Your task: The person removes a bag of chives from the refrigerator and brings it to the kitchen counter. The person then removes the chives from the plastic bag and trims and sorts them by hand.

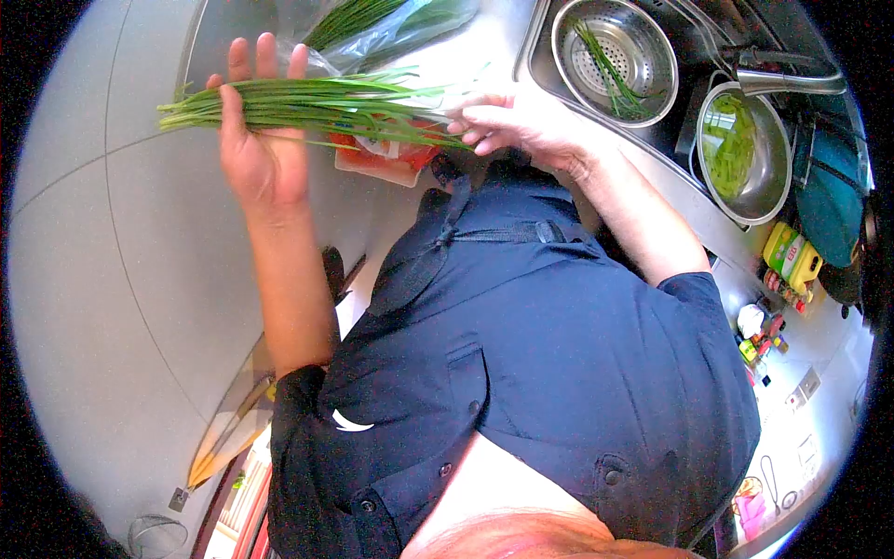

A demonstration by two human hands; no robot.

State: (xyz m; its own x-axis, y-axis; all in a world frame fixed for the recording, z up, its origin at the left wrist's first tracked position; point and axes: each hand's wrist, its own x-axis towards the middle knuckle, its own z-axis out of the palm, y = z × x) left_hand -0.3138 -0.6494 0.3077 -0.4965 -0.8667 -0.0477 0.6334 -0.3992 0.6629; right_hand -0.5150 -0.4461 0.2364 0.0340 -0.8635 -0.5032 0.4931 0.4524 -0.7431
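Note:
A long bunch of garlic chives (326,104) lies across the upturned palm of my left hand (265,154). My left thumb is folded over the stems, while the other fingers stretch out beyond them. At the thin leaf tips is my right hand (521,126), its fingers bent and closed around some of the ends. Behind the bunch, a clear plastic bag (410,37) holds more chives. Under the leaves shows a red container (396,160) with a pale rim, its contents partly hidden.
To the right is a steel sink (535,70) with a perforated colander (570,70) holding a few green stalks. A metal bowl (778,172) contains green pieces, beneath a faucet (792,79). A yellow bottle (792,256) stands farther right, near small jars (764,331).

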